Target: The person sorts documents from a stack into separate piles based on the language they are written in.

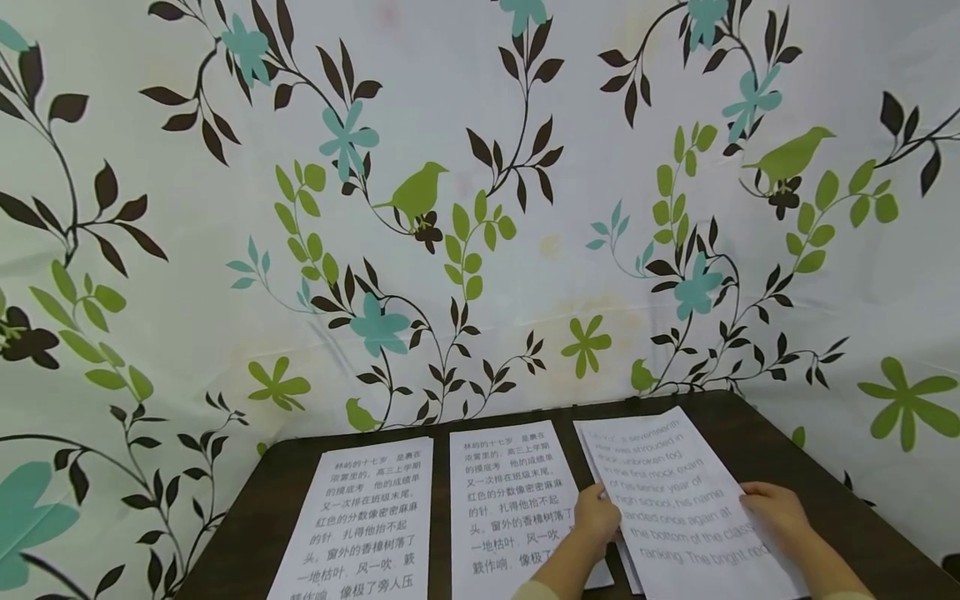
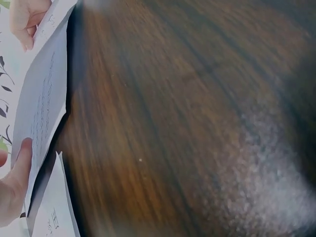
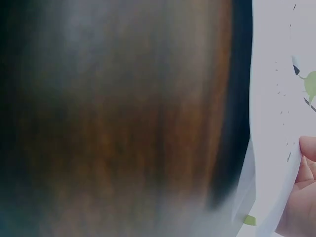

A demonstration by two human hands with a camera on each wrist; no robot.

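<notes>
A sheet of paper (image 1: pixel 667 500) printed with large English text lies at the right, above at least one more sheet whose edge shows along its left side. My left hand (image 1: pixel 596 521) grips its left edge, fingers curled; in the left wrist view a fingertip of this left hand (image 2: pixel 15 185) lies on the page. On the opposite edge, my right hand (image 1: pixel 776 510) pinches the paper. The right wrist view shows the sheet (image 3: pixel 274 113) raised and bending, with the right hand (image 3: pixel 302 197) at its edge. Some fingers are hidden beneath the page.
Two sheets with Chinese text, a middle one (image 1: pixel 510 500) and a left one (image 1: pixel 360 517), lie side by side on the dark wooden table (image 1: pixel 247 508). My left forearm crosses the middle sheet's lower corner. Behind the table hangs a patterned cloth (image 1: pixel 480 367) with leaves and birds.
</notes>
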